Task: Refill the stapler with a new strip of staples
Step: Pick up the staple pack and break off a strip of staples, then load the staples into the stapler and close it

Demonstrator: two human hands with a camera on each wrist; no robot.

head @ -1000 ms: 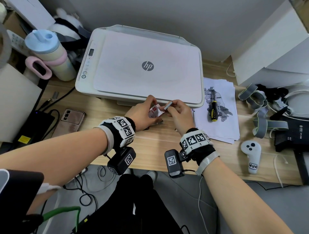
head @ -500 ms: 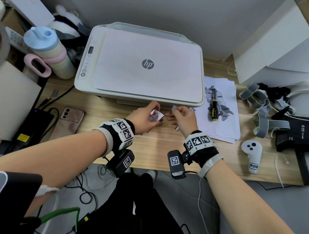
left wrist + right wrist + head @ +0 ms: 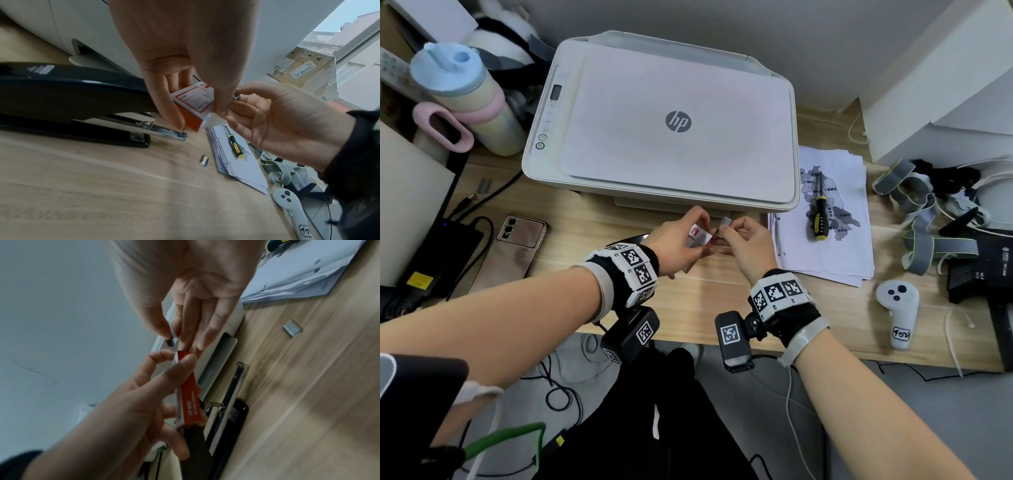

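Left hand [image 3: 185, 53] gripping staple box [image 3: 193, 105]; right hand [image 3: 191, 280] pinching staple strip [image 3: 172, 339] just beside box mouth. Wrist views only: black stapler [image 3: 78, 97] below grip, magazine extended; loose staple piece [image 3: 292, 328] on desk [image 3: 102, 186].

Stapler [image 3: 78, 100] before printer [image 3: 671, 123], papers [image 3: 825, 219] right, screwdriver [image 3: 819, 216] on papers

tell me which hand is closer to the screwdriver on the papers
Right. The right hand pinches a staple strip just beside the papers, with the screwdriver off to its right. The left hand, holding the staple box, sits beyond it, farther from the screwdriver.
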